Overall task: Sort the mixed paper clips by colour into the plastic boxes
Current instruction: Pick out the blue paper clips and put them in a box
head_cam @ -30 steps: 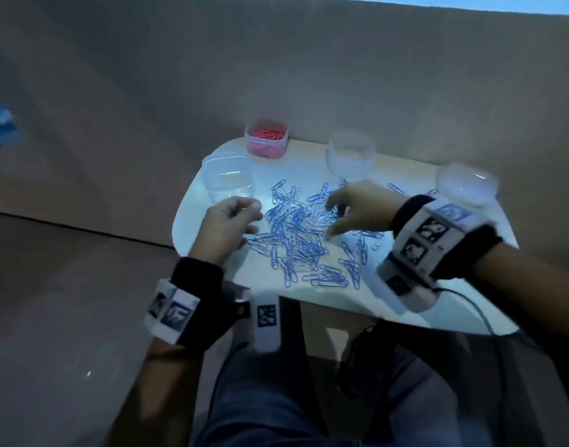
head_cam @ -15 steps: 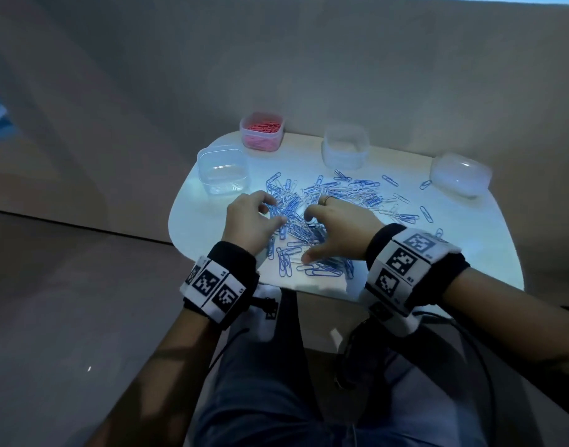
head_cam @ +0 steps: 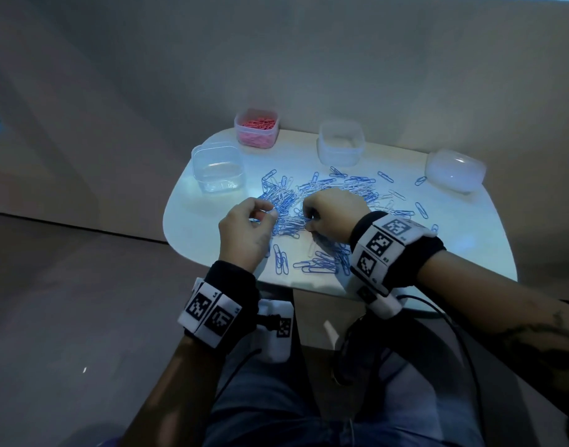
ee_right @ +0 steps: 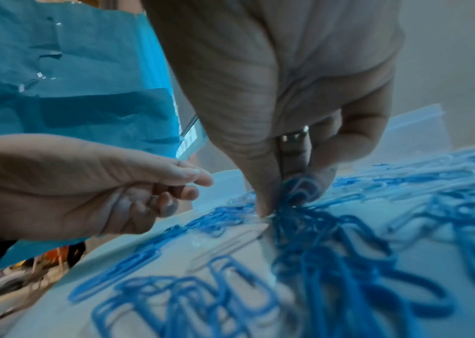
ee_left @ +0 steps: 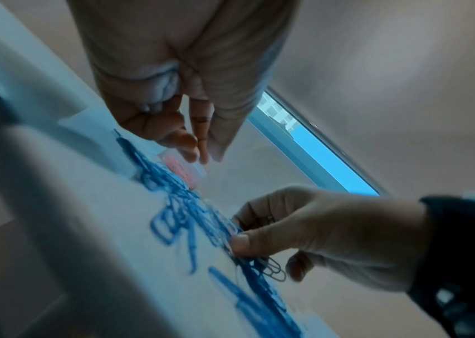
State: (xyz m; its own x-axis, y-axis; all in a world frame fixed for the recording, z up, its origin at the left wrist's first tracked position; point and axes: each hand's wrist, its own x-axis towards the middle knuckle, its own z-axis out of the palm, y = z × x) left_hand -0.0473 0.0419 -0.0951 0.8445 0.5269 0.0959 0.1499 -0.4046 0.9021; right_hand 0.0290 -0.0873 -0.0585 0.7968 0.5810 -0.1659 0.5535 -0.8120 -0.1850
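Observation:
Blue and white paper clips [head_cam: 322, 195] lie in a loose heap on the white table [head_cam: 193, 221]. My right hand [head_cam: 309, 221] is down in the heap, thumb and fingers pinching a bunch of blue clips [ee_right: 297, 187]. My left hand [head_cam: 266, 214] hovers just left of it above the clips, fingers loosely curled, with nothing visible in it [ee_right: 190, 185]. At the back stand a box of pink clips [head_cam: 256, 129], an empty clear box [head_cam: 218, 167] and a clear box with whitish contents [head_cam: 340, 143].
A frosted plastic box [head_cam: 454, 171] lies at the table's far right. Stray clips [head_cam: 421, 209] are scattered toward it. The table's near edge runs just under my wrists, above my lap. A plain wall stands behind the table.
My left hand came from beside the empty clear box over to the heap. My right hand pulled back toward me and closed its fingers on blue clips.

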